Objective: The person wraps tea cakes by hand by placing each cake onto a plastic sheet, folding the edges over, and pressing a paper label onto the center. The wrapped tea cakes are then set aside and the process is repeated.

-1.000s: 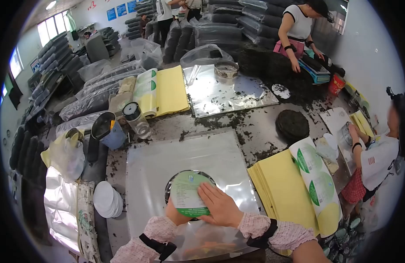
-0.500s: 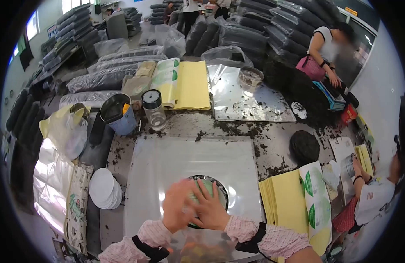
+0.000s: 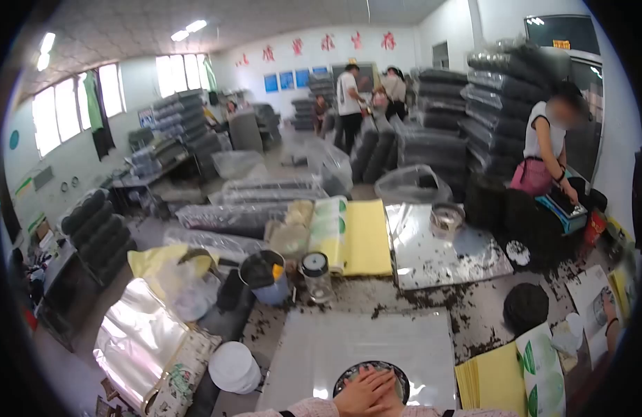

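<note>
My left hand (image 3: pixel 363 390) lies flat across the back of my right hand (image 3: pixel 390 401), its fingers stretched out. Both are stacked over a round, dark-rimmed piece (image 3: pixel 402 381) at the bottom of the view. The palms cover the middle of this piece, so what lies under them is hidden. It rests on a smooth, pale, shiny sheet (image 3: pixel 321 354) on the worktable. Most of my right hand's fingers are covered by the left.
Left of the sheet are stacked white discs (image 3: pixel 234 367), a blue bucket (image 3: pixel 271 288) and a clear jar (image 3: pixel 317 281). Yellow sheets (image 3: pixel 491 382) and a dark, round clump (image 3: pixel 526 308) are on the right. A co-worker (image 3: pixel 549 139) stands at the back right.
The view has tilted up and turned left, showing more of the room. My left hand, blurred above the round piece before, now lies on my right hand. The green disc surface seen earlier is covered.
</note>
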A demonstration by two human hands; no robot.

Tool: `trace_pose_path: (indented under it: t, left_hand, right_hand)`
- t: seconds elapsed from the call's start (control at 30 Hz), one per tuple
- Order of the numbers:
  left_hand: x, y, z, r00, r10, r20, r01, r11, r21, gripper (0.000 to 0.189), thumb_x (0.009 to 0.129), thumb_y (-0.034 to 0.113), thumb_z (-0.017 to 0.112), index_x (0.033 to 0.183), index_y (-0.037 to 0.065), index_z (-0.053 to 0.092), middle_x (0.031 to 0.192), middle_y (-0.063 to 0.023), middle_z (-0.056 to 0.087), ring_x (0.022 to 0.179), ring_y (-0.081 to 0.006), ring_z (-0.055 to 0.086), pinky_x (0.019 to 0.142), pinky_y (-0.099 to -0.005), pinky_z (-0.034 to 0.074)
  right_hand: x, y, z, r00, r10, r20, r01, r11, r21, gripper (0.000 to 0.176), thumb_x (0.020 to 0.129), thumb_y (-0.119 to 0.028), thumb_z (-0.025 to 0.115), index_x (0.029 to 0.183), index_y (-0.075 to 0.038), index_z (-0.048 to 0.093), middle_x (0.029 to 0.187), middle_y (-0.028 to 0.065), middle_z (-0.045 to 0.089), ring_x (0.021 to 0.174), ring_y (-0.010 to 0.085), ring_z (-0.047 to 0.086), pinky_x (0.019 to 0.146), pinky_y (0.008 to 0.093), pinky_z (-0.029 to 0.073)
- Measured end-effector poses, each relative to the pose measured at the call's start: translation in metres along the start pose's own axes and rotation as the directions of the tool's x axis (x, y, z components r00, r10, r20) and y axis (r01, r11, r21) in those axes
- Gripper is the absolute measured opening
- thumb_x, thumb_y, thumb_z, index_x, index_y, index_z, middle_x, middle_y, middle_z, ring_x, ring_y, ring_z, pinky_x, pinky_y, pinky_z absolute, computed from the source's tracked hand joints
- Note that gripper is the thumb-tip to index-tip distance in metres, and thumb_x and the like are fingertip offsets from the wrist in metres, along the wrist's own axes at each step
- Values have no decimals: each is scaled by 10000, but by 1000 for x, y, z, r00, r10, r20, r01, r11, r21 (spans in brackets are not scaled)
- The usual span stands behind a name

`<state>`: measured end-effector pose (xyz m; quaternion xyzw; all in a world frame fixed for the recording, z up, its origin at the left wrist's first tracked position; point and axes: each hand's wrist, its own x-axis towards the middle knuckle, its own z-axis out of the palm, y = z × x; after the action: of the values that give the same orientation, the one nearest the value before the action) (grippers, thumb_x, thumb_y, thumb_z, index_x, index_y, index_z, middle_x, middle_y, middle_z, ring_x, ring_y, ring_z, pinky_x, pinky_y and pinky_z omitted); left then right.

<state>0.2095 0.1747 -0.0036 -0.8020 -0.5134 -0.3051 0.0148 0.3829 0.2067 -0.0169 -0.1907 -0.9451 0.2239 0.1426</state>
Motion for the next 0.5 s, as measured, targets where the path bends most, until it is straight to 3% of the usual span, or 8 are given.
trace_pose_path:
  t: [0.07,0.1,0.13,0.17,0.23,0.27,0.33,0.5]
  left_hand:
    - [10,25,-33,978,-62,-197,57,998,-32,404,955,286,613,1201,-33,635,1123,-241,681,1016,-389,659,895,-437,515]
    - [1,21,-23,916,-376,-142,355,922,-157,401,945,272,610,1221,-19,622,1131,-238,677,1012,-400,654,887,-449,517]
    - [-21,11,-2,759,-650,-42,620,741,-257,402,936,257,607,1242,-4,609,1140,-234,672,1008,-411,649,878,-462,519]
    - [-44,2,16,520,-849,89,822,470,-320,409,926,242,604,1262,10,596,1148,-230,668,1005,-422,645,870,-474,522]
    - [-73,-13,35,667,-745,33,724,636,-267,382,903,201,599,1255,50,599,1130,-211,666,989,-413,644,844,-483,526]
    - [-71,-23,35,740,-672,-4,654,721,-231,375,892,180,597,1251,69,601,1121,-202,665,981,-409,644,831,-488,528]
    - [-22,34,-20,824,-566,-16,555,814,-170,346,871,159,597,1210,95,620,1062,-183,673,947,-392,652,808,-483,532]
    - [3,101,-69,880,-470,69,474,880,-42,304,845,143,595,1145,120,636,983,-144,684,821,-359,672,709,-462,543]
  right_hand:
    - [20,1,14,1000,-8,-17,7,998,-64,880,811,-515,636,1492,-23,374,1560,274,293,1448,464,264,1162,613,204]
    - [24,2,17,1000,7,-22,-9,996,-89,884,805,-513,643,1489,-20,378,1558,275,298,1445,466,269,1163,611,209]
    - [24,1,15,997,75,-21,-76,992,-101,840,841,-554,605,1499,-78,391,1567,277,280,1448,474,258,1148,664,161]
    - [23,-7,9,995,97,18,-97,995,-33,829,849,-556,596,1499,-84,394,1567,279,278,1450,475,251,1151,661,153]
    - [20,-19,-9,986,126,106,-135,987,82,805,864,-560,577,1498,-97,398,1567,283,274,1454,478,238,1156,656,136]
    - [17,-17,-4,992,100,81,-95,994,-62,792,874,-562,561,1501,-108,396,1571,283,272,1466,475,216,1149,663,143]
    - [7,-9,13,996,85,-42,-89,988,-128,713,887,-520,572,1427,-66,470,1493,269,383,1387,466,333,1113,641,213]
    - [-9,-14,-4,997,48,-59,-46,999,27,611,882,-445,599,1337,-44,530,1365,250,470,1267,429,427,1034,576,311]
